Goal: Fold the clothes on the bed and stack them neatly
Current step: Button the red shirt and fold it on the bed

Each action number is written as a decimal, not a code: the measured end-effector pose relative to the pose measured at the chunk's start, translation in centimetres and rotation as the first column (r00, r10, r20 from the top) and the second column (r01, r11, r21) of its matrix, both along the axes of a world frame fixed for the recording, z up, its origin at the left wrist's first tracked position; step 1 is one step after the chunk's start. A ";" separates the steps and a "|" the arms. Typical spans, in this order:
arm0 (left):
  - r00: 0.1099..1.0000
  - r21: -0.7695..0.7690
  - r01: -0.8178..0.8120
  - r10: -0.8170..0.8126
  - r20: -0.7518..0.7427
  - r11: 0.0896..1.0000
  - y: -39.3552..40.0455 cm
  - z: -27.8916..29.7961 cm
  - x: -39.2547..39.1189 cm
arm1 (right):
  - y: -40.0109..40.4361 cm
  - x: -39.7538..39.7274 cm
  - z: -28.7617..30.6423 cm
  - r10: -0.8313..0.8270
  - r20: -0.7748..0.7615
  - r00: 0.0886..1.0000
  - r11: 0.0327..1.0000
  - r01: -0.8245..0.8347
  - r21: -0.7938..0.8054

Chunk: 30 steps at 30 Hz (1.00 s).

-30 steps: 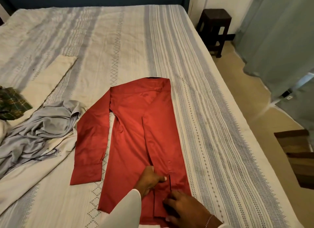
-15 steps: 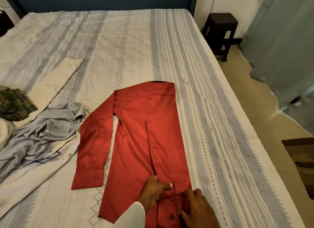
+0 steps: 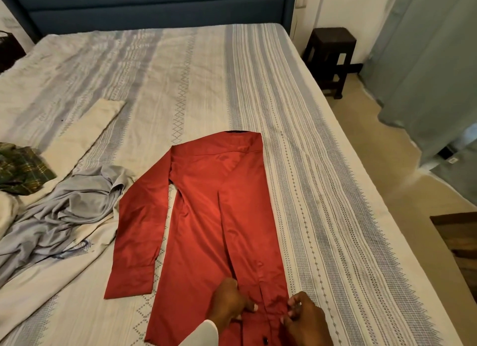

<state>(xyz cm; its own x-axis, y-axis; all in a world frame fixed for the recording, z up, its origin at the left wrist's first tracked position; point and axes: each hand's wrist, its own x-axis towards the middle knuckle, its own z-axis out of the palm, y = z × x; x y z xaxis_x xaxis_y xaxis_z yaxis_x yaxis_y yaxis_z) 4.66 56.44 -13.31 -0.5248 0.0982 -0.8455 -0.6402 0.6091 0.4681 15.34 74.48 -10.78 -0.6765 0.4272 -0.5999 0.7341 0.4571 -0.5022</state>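
- red long-sleeved shirt lies flat on the striped bedspread, one side folded in, one sleeve stretched out
- left hand and right hand both pinch its lower placket
- crumpled grey garment just beside the sleeve; green plaid cloth further left; dark stool by the bed

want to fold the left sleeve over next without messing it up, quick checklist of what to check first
1. Red shirt lying flat on the bed: ok.
2. Right side already folded in over the body: ok.
3. Left sleeve spread out, free of the grey garment: ok, though they nearly touch at the shoulder.
4. Hem aligned: cannot tell, it runs out of frame.
5. Hands free: not ok, left hand and right hand both grip the shirt near the hem.
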 end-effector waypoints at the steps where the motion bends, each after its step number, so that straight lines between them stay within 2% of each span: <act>1: 0.999 -0.047 0.026 -0.028 -0.037 0.999 0.4 2.4 0.1 | 0.0 0.2 0.0 0.017 0.022 1.000 1.000 -0.017 0.006; 3: 0.972 -0.225 0.159 -0.192 -0.136 0.961 0.7 4.8 0.2 | -0.1 0.3 0.0 0.025 0.055 0.998 1.000 -0.025 0.011; 5: 0.910 -0.402 0.239 -0.348 -0.225 0.884 0.8 5.4 -0.3 | -0.2 0.0 0.3 0.044 0.085 0.995 0.997 -0.050 0.062; 7: 0.872 -0.446 0.246 -0.398 -0.287 0.861 0.9 5.3 -1.5 | -0.2 -0.6 0.5 0.110 0.044 0.993 0.984 -0.115 0.137; 10: 0.816 -0.514 0.201 -0.433 -0.383 0.834 1.4 5.4 -4.0 | -0.1 -2.6 0.3 0.226 -0.102 0.969 0.955 -0.199 0.220; 12: 0.709 -0.569 0.182 -0.508 -0.490 0.802 1.9 5.3 -5.7 | 0.2 -4.7 -0.2 0.337 -0.190 0.922 0.911 -0.268 0.314; 14: 0.535 -0.610 0.218 -0.616 -0.578 0.762 2.3 4.7 -7.1 | 0.3 -7.0 -1.1 0.488 -0.247 0.837 0.821 -0.343 0.457; 16: 0.406 -0.635 0.279 -0.688 -0.602 0.721 2.3 3.4 -8.1 | 0.3 -9.4 -1.3 0.617 -0.231 0.752 0.721 -0.424 0.547; 17: 0.369 -0.642 0.317 -0.715 -0.594 0.698 2.1 2.6 -8.8 | 0.2 -10.9 -1.5 0.667 -0.218 0.713 0.680 -0.463 0.568; 20: 0.218 -0.693 0.367 -0.782 -0.584 0.620 0.9 0.0 -10.3 | 0.5 -13.9 -2.0 0.719 -0.138 0.681 0.594 -0.498 0.632; 23: 0.175 -0.667 0.406 -0.770 -0.614 0.624 0.3 -1.0 -12.1 | 0.3 -17.1 -2.7 0.675 -0.103 0.730 0.594 -0.456 0.663; 26: 0.092 -0.665 0.405 -0.752 -0.653 0.628 1.4 -0.3 -14.3 | 0.4 -20.2 -2.2 0.671 -0.143 0.728 0.599 -0.418 0.683; 30: 0.090 -0.652 0.355 -0.719 -0.689 0.670 3.5 -0.3 -20.3 | 0.8 -26.7 -2.1 0.658 -0.221 0.720 0.657 -0.405 0.637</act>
